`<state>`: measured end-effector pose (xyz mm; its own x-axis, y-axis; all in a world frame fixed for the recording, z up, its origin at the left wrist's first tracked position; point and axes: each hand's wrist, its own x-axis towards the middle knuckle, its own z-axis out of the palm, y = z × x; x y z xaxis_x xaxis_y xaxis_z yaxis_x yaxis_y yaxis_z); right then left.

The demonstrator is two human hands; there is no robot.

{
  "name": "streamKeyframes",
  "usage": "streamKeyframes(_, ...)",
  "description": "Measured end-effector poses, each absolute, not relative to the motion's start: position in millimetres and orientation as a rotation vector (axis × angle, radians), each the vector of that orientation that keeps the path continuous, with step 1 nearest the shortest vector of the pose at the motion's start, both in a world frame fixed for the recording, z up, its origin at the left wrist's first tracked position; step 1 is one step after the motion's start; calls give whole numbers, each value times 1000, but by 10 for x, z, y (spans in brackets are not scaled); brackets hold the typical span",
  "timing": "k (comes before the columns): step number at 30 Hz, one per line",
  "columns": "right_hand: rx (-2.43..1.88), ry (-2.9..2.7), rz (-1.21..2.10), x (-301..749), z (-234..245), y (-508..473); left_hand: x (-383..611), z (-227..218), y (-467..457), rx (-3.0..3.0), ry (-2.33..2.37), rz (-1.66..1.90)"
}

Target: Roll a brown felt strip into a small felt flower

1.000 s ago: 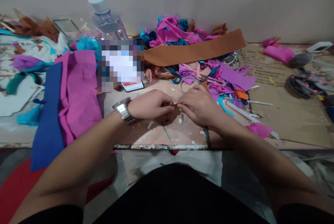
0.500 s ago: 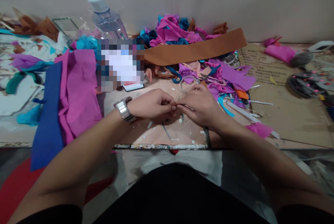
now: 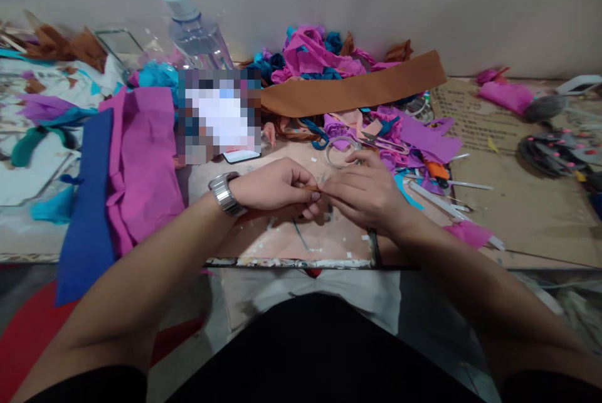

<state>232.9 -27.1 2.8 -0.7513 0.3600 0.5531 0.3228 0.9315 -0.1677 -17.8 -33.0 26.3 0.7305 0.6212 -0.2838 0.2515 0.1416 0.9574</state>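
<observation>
My left hand (image 3: pixel 277 187), with a metal watch (image 3: pixel 224 193) on the wrist, and my right hand (image 3: pixel 367 193) meet fingertip to fingertip over a pale board (image 3: pixel 291 243). Both are closed in a pinch on a small brown piece (image 3: pixel 314 188), thin and mostly hidden by the fingers. A clear tape ring (image 3: pixel 339 151) and scissors (image 3: pixel 383 141) lie just beyond my right hand. Small white scraps dot the board under the hands.
Magenta paper (image 3: pixel 141 165) and blue paper (image 3: pixel 89 209) hang over the left edge. A water bottle (image 3: pixel 195 30), a long brown strip (image 3: pixel 352 91) and a heap of crumpled coloured paper (image 3: pixel 315 55) lie behind. Cardboard (image 3: pixel 517 202) and dark clips (image 3: pixel 550 149) are at right.
The hands have shifted slightly right and away from me, still pinching the small brown piece; my right fingers have stretched forward a little. Nothing else moved.
</observation>
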Motion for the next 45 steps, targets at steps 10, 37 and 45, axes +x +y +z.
streamKeyframes(10,-520,-2489,51,2322,59,-286,-178,241,-326,1486,749,349)
streamKeyframes(37,-634,-2228,768,2242,79,-233,-89,207,-449,2954,979,500)
streamKeyframes(45,-744,-2206,692,2268,33,-242,-147,306,-396,2672,1084,343)
